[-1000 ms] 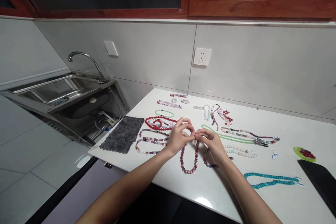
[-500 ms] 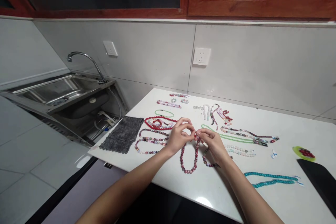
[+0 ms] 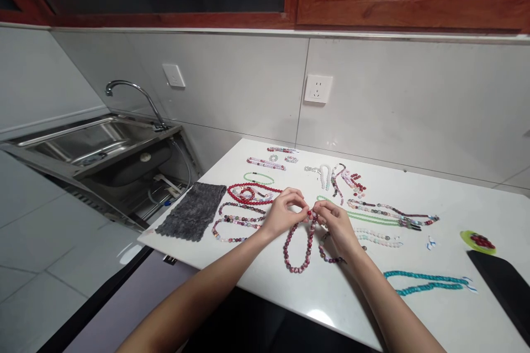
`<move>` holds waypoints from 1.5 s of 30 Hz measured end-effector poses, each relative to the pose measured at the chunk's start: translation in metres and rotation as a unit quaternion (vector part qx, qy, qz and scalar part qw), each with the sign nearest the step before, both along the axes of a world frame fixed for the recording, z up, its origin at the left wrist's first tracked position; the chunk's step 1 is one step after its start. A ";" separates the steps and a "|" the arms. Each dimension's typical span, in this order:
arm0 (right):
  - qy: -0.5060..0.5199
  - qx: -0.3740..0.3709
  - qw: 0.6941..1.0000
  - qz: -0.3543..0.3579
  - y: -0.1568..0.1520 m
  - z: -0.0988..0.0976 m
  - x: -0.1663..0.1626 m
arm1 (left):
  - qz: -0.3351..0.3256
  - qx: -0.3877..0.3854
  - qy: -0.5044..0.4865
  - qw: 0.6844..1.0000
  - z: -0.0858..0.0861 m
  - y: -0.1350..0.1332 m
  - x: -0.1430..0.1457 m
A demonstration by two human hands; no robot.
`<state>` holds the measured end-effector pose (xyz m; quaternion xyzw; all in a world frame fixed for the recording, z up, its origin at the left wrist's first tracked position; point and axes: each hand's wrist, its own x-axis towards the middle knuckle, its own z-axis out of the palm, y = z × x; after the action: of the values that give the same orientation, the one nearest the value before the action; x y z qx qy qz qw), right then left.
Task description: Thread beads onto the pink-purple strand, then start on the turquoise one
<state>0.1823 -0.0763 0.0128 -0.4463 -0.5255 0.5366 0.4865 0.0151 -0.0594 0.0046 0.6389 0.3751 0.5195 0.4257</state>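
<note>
A string of dark red marbled beads [image 3: 296,269] hangs in a loop from my hands, its lower end at the white tabletop. My left hand [image 3: 285,214] is closed in a pinch near the top of the loop, by a bright red bead [image 3: 309,213]. Close on its right, my right hand [image 3: 336,225] pinches the other end of the string between thumb and fingers. Thin thread between the fingertips is too small to make out. Beside my right hand lies a dark multicoloured bead string [image 3: 327,256], partly hidden by it.
Red bead loops [image 3: 236,198], green strands [image 3: 372,219] and a turquoise strand [image 3: 430,276] lie about the tabletop. A dark grey cloth [image 3: 192,212] covers the left corner. At right are a yellow-green dish [image 3: 467,240] of red beads and a black flat object [image 3: 501,287]. A sink [image 3: 95,140] stands left.
My fingertips have shifted slightly, and the bright red bead now shows more plainly between them. The bead loop has barely moved.
</note>
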 end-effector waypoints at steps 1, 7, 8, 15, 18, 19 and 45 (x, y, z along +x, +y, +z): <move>-0.006 0.000 1.000 -0.001 0.000 0.000 0.000 | -0.004 -0.003 0.000 1.000 0.000 0.000 0.000; -0.020 0.000 1.000 -0.004 0.000 0.003 0.000 | -0.049 -0.056 -0.028 0.997 0.003 0.000 -0.003; -0.021 -0.001 1.000 -0.004 0.000 0.003 0.000 | -0.063 -0.074 -0.037 0.995 0.003 0.000 -0.003; -0.029 -0.021 0.999 0.018 0.001 -0.001 0.001 | -0.113 -0.152 -0.047 0.981 0.005 -0.002 -0.007; -0.032 -0.027 0.999 0.028 -0.002 0.005 0.001 | -0.132 -0.173 -0.052 0.975 0.005 -0.002 -0.007; -0.033 -0.023 0.999 0.032 -0.003 0.008 0.000 | -0.137 -0.179 -0.054 0.973 0.005 -0.002 -0.008; -0.125 0.064 0.989 0.045 0.002 0.005 0.006 | -0.150 -0.220 -0.059 0.962 -0.004 0.005 -0.012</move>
<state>0.1880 -0.0740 0.0174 -0.4537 -0.6347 0.4633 0.4203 0.0034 -0.0548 0.0010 0.5469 0.3544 0.3912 0.6498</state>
